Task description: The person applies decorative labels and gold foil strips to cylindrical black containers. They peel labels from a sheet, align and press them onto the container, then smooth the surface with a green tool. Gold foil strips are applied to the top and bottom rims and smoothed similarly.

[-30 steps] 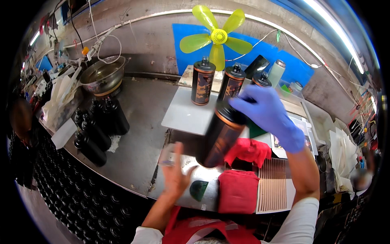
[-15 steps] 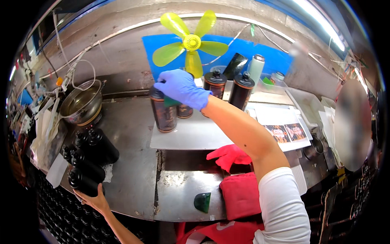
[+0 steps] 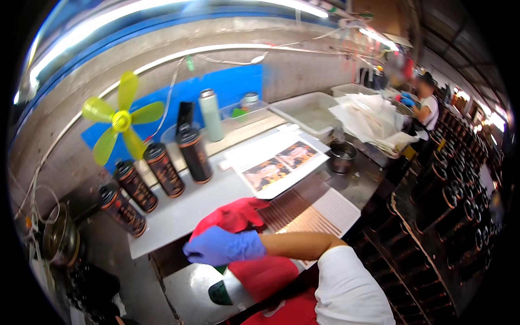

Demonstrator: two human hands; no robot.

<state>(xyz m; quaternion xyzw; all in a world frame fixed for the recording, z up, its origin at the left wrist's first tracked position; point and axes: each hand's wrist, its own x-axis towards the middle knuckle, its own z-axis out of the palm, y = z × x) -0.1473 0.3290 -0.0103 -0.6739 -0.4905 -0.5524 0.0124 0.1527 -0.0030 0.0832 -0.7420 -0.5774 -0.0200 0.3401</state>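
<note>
My right hand (image 3: 222,247), in a blue glove, is closed above the metal bench, beside a red glove (image 3: 232,215) and a folded red cloth (image 3: 265,275). A green edge under its fingers looks like a scraper, mostly hidden. Another dark green scraper (image 3: 219,293) lies on the bench. Only a sliver of what seems my left hand (image 3: 120,320) shows at the lower edge, near dark black bottles (image 3: 95,281); its fingers are hidden. Several black bottles with orange print stand on the pale board, including the nearest one (image 3: 122,210) and the farthest right one (image 3: 194,154).
Behind the bottles is a yellow-green fan (image 3: 122,121). A mint flask (image 3: 210,115) and printed sheets (image 3: 281,165) are to the right, with a metal cup (image 3: 342,157) beyond. Bottle racks (image 3: 433,189) line the right side; another person (image 3: 428,108) works farther back.
My view has swung right. My right hand has left the printed bottle and come down toward the red cloth. My left hand, which was gripping a black bottle, has almost left the picture.
</note>
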